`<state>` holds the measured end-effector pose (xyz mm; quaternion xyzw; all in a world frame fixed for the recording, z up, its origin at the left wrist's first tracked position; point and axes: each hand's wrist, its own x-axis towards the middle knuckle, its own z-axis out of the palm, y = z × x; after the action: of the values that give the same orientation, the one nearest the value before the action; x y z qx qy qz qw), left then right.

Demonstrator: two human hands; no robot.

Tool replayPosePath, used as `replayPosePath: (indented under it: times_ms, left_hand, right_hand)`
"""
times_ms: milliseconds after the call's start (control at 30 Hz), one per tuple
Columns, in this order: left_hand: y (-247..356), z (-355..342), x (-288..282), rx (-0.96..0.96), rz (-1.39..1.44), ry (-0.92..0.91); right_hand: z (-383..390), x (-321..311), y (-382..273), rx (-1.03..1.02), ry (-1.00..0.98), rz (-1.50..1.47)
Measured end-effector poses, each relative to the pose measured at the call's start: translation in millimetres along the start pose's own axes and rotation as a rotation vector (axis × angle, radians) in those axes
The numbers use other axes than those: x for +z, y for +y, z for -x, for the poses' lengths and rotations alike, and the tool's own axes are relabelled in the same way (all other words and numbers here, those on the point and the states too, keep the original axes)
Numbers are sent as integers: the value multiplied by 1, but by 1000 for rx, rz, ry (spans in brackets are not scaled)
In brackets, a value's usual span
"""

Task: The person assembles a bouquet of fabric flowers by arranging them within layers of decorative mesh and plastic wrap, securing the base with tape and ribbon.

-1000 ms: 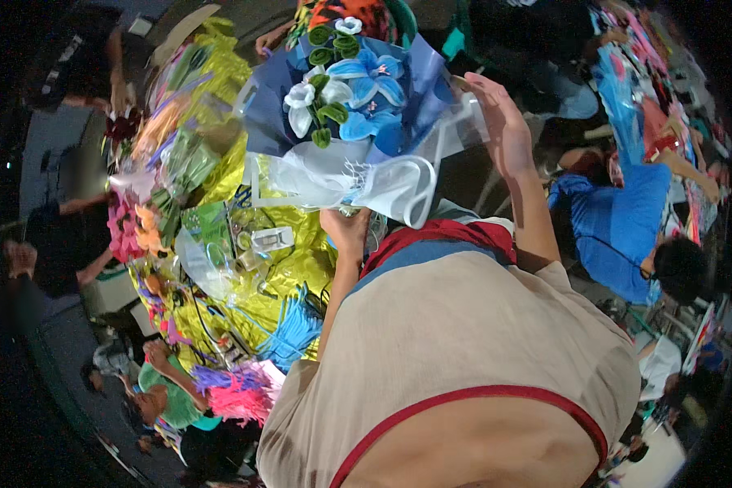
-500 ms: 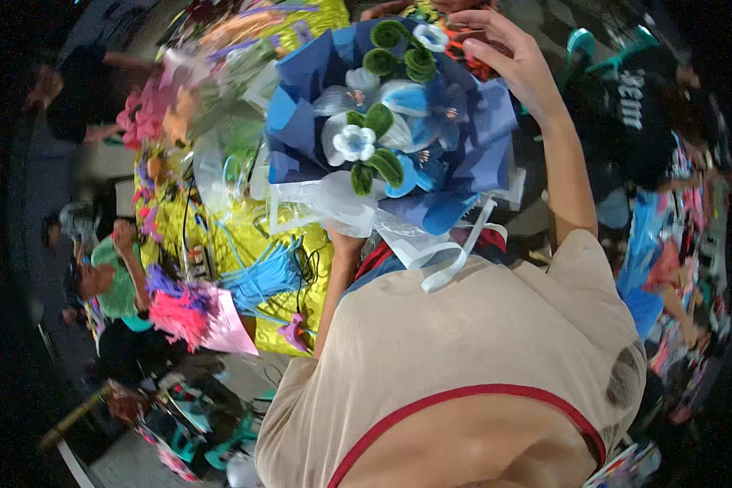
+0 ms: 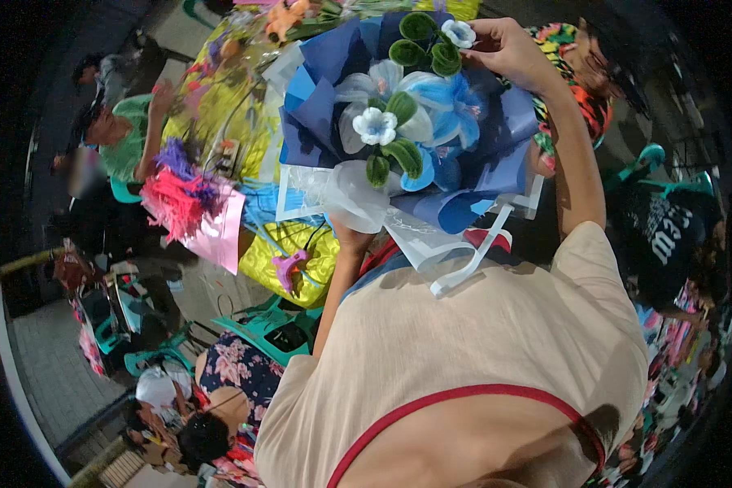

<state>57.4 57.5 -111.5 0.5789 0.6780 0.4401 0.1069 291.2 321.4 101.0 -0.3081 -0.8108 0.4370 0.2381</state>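
Observation:
A bouquet of fuzzy pipe-cleaner flowers in dark blue wrapping paper (image 3: 504, 150) is held up in front of my chest. My left hand (image 3: 351, 234) grips it low down, its fingers partly hidden behind the white inner wrap (image 3: 354, 199). Inside are pale blue and white lilies (image 3: 443, 110), green leaves (image 3: 403, 106) and a small white flower (image 3: 374, 127). At the bouquet's far right edge, my right hand (image 3: 504, 53) pinches another small white flower (image 3: 459, 33), next to curled green leaves (image 3: 419, 49). A white ribbon (image 3: 476, 256) hangs near my shirt.
On the left, a yellow-covered table (image 3: 293, 281) carries pink and purple pipe cleaners (image 3: 179, 199), blue ones (image 3: 272, 203), and a purple glue gun (image 3: 287, 270). People sit or stand around, including one in green (image 3: 126, 134) and one in black (image 3: 659, 228). A green chair (image 3: 276, 329) stands behind left.
My right hand's spread fingers have closed on the small white flower at the far edge. The bouquet sits slightly farther right, and the surroundings have swung in view.

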Motion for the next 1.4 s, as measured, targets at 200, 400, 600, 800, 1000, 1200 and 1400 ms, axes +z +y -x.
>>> replayPosePath:
  times_ms: [200,400,600,800,1000,1200,1400]
  left_hand:
    - [57,-16,-47,-14,171,202]
    - [68,-11,-75,-174,-92,167]
    - [60,8,-86,-203,-205,253]
    - [54,31,-101,-284,-274,254]
    - [38,59,-121,-502,-415,322]
    - [4,88,-162,-502,-439,557]
    - [-31,106,-193,-504,-387,728]
  right_hand:
    - [-39,19,-10,-63,-55,210]
    - [-64,53,-29,-227,62,261]
    - [-73,78,-47,-338,40,589]
    - [-82,103,-45,-66,-196,452]
    - [-87,127,-44,-241,-137,415]
    - [-80,137,-54,-168,-120,154]
    - [-71,167,-53,-110,-126,0]
